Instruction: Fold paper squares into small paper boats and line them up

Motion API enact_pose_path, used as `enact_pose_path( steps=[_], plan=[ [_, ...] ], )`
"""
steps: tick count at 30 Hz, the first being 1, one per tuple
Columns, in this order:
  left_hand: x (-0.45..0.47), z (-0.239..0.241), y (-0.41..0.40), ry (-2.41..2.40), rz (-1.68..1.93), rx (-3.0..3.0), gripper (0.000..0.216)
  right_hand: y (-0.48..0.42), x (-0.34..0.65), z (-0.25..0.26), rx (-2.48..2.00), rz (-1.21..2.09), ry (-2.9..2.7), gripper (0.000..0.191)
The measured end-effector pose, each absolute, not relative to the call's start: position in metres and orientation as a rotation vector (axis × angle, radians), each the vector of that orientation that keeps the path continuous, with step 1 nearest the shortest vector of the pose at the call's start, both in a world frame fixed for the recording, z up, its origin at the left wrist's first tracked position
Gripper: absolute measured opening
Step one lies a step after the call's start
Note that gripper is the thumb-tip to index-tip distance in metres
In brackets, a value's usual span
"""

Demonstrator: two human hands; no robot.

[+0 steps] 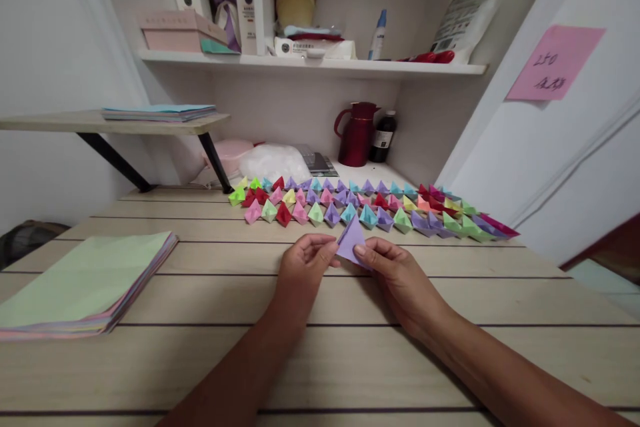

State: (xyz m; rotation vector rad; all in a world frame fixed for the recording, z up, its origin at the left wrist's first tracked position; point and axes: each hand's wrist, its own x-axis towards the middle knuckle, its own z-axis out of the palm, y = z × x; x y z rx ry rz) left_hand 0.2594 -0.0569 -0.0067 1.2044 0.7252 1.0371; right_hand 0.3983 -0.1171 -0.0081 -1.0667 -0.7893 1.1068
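Both hands were on one lilac folded paper triangle (351, 240), held just above the pale wooden plank table (350, 353), centre of view. Left hand (305, 260) pinched its 9 o'clock edge, fingers closed narrow on the paper. Right hand (395, 270) gripped its 4 o'clock corner, thumb on top, also closed on it. The triangle's tip pointed to 12 o'clock.

Just beyond it, 12 to 2 o'clock: rows of small multicoloured folded paper boats (360, 207) on the table, close-packed, near the triangle but not touching it. At 9 o'clock, well apart from the hands: flat stack of pastel paper sheets, green on top (85, 280). Far back at 12 o'clock: dark red plastic jug (357, 133) with a dark glass bottle (384, 137) just beside it at its 3 o'clock.
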Motion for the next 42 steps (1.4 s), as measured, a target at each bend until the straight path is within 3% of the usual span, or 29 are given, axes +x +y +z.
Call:
enact_pose_path(
  steps=[13, 18, 33, 42],
  plan=[
    [0.257, -0.005, -0.062, 0.776, 1.004, 1.164, 0.019, -0.119, 0.394, -0.006, -1.016, 1.167, -0.834, 0.021],
    [0.253, -0.006, -0.053, 0.685, 0.957, 1.103, 0.023, -0.118, 0.399, 0.003, -0.968, 1.126, -0.85, 0.035],
    [0.245, -0.006, -0.043, 0.532, 0.769, 1.179, 0.025, -0.125, 0.395, 0.018, -0.91, 1.131, -1.171, 0.023],
    [0.245, -0.003, -0.044, 0.534, 0.758, 1.166, 0.025, -0.125, 0.394, 0.016, -1.003, 1.101, -1.138, 0.027]
  ],
)
